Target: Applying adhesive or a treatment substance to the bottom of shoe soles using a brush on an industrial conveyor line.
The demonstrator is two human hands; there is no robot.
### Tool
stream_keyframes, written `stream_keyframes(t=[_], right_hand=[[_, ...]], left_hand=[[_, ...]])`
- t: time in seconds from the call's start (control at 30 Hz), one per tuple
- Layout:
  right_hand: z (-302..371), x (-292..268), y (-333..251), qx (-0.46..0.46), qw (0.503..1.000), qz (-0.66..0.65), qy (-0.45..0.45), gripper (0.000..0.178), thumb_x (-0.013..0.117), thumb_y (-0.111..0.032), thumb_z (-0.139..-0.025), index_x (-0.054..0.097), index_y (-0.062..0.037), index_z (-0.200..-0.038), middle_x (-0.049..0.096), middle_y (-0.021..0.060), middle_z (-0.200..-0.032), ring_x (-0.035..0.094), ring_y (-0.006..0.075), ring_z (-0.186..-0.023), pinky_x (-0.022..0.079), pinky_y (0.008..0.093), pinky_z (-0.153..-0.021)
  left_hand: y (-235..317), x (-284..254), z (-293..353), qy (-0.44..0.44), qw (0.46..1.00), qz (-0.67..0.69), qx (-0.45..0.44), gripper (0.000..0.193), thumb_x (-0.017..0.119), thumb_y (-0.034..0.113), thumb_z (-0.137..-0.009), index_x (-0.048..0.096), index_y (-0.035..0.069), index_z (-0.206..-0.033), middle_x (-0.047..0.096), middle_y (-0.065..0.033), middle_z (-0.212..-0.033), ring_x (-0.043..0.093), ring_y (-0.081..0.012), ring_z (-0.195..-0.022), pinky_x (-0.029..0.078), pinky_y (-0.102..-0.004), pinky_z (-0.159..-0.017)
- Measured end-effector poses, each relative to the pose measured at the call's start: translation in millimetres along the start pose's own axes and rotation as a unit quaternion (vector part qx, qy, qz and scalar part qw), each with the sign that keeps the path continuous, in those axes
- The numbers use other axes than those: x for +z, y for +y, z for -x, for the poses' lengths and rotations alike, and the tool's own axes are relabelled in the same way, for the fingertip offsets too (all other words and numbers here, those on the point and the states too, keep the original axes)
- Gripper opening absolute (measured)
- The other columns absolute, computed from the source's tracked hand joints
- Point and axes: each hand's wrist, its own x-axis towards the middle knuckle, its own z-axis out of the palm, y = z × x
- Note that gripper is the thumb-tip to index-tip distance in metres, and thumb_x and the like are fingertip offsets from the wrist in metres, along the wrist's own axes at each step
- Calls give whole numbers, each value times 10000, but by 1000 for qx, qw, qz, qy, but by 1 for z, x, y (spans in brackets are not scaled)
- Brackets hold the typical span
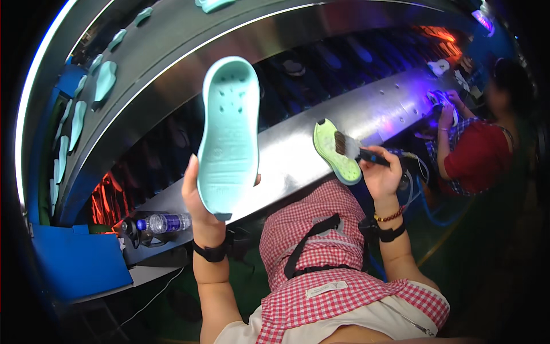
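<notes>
A pale turquoise shoe sole [230, 137] is raised upright above the metal bench, its hollow inner side toward me. My left hand [200, 198] is closed around its lower end, thumb along the left edge. My right hand [382, 176] grips the dark handle of a flat brush [350, 145]. The brush's brown bristles lie over the middle of a yellow-green sole [347, 170] at the bench's near edge, hiding part of it. Whether the bristles press on that sole, I cannot tell.
The metal bench [286, 166] runs from lower left to upper right. Several turquoise soles ride a curved conveyor [166, 40] beyond. A water bottle [170, 222] stands at left, next to a blue box [77, 261]. At right a person in red [478, 152] works under purple light.
</notes>
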Motion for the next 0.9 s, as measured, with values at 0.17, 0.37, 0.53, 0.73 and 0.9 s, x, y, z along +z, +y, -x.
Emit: stream_keyframes(t=[0.17,0.37,0.53,0.73,0.9], right_hand=[[-3,-8,8,6,1000,-1,14,385,387,-260,-833,573,54,-955,623,209,-945,617,248,-739,492,341,-736],[-9,8,22,31,999,0,18,391,389,-261,-824,565,63,-952,620,220,-932,611,258,-727,491,334,-724],[-8,-11,23,27,999,-13,32,386,390,-252,-820,559,69,-953,617,226,-918,614,268,-740,499,346,-743],[-12,-12,23,49,997,18,49,383,394,-243,-813,556,77,-949,614,233,-917,607,275,-734,498,353,-748],[-20,-16,31,56,997,0,58,387,394,-240,-814,552,87,-948,613,230,-910,600,272,-743,495,353,-753]], left_hand=[[70,35,-70,-140,986,7,86,577,282,398,-917,313,-23,-1311,420,-251,-1262,476,-394,-1113,410,-565,-894],[156,32,-178,128,948,187,224,738,273,507,-880,88,6,-1390,121,-202,-1443,147,-294,-1345,131,-508,-1077],[144,27,-201,183,920,-249,240,840,577,344,-813,99,-88,-1352,133,-208,-1421,145,-239,-1337,169,-357,-1079],[134,60,-215,182,739,-647,43,814,624,411,-779,273,-70,-1333,316,-246,-1365,386,-286,-1223,329,-362,-988],[151,43,-250,163,477,-862,-50,884,572,572,-739,282,16,-1362,305,-227,-1380,310,-324,-1284,261,-376,-1041]])
